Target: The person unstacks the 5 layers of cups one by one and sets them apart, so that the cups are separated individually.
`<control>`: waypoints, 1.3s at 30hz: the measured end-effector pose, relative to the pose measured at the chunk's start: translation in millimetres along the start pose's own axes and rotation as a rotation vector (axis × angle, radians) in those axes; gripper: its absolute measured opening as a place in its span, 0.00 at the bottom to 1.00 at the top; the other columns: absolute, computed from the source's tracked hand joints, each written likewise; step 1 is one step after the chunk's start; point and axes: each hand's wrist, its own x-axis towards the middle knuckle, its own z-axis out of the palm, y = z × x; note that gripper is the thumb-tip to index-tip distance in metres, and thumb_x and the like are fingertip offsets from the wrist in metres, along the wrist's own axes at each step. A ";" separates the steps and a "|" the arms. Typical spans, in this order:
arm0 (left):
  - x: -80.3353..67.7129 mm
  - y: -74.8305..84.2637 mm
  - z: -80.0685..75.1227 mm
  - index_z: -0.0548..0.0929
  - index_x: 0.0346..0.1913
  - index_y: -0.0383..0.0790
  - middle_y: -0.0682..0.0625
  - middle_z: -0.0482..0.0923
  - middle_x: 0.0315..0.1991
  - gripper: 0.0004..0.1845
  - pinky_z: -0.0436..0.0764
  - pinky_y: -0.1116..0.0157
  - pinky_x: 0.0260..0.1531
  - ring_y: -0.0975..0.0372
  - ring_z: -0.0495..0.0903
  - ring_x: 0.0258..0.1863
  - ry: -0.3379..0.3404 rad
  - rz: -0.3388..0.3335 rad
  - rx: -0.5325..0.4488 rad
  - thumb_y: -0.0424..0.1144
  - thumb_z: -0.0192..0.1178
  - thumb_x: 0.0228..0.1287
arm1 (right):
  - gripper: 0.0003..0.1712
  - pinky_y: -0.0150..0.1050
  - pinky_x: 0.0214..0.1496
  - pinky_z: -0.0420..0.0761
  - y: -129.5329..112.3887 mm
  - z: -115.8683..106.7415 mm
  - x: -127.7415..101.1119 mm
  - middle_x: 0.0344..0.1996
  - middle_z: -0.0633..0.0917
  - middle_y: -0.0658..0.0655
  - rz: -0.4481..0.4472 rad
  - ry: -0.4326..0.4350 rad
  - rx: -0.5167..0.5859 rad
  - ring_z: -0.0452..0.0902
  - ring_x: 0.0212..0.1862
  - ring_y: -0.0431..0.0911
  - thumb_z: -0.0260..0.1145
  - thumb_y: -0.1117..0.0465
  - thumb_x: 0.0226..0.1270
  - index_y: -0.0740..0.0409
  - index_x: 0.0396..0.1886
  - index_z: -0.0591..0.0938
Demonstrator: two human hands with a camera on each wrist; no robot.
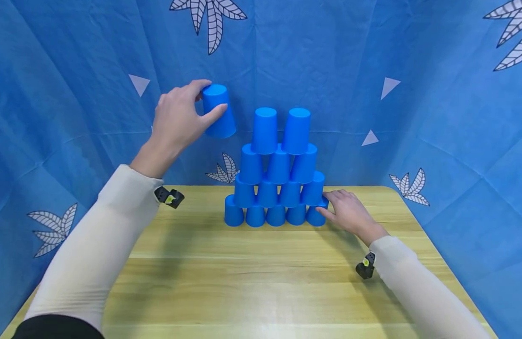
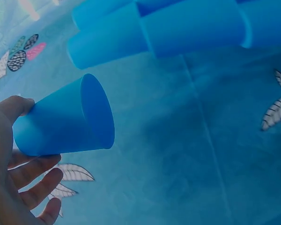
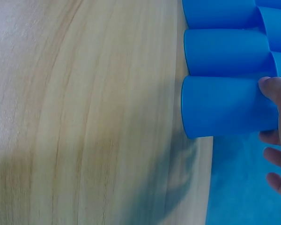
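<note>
Up by the left hand (image 1: 176, 120), well above the wooden table (image 1: 261, 282), a single blue cup (image 1: 219, 111) sits upside down in the grip: thumb on the near side, fingers curled round the far side and base, so that hand is closed on the cup. Left wrist view shows the same cup (image 2: 65, 122) w/ its open mouth facing away from the palm, thumb on its upper wall and the other fingers (image 2: 35, 180) curled below it. Just right of and below that grip stands the cup pyramid (image 1: 278, 174), all blue, mouths down: five on the bottom row, four above, three above that, two on top (the top spot is bare). Held cup is clear of the stack, up and to the left of the top pair, not touching. Down at the pyramid's right foot, the right hand (image 1: 350, 214) rests low on the table, fingers fairly straight, fingertips against the end cup (image 1: 316, 215) of the bottom row; no curl round it. Right wrist view backs this: a fingertip (image 3: 274, 89) touches that end cup (image 3: 225, 108) near its base, other fingers loose beside it. Behind everything hangs a blue backdrop (image 1: 435, 117) w/ white leaf prints. Both arms wear pale sleeves.
</note>
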 end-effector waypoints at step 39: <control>-112.7 -146.7 131.9 0.70 0.65 0.32 0.32 0.76 0.56 0.35 0.69 0.40 0.53 0.38 0.74 0.54 -0.265 -0.093 0.111 0.56 0.59 0.67 | 0.33 0.60 0.61 0.71 -3.6 0.2 1.2 0.54 0.81 0.65 0.058 -0.027 0.037 0.73 0.58 0.61 0.63 0.43 0.68 0.65 0.60 0.76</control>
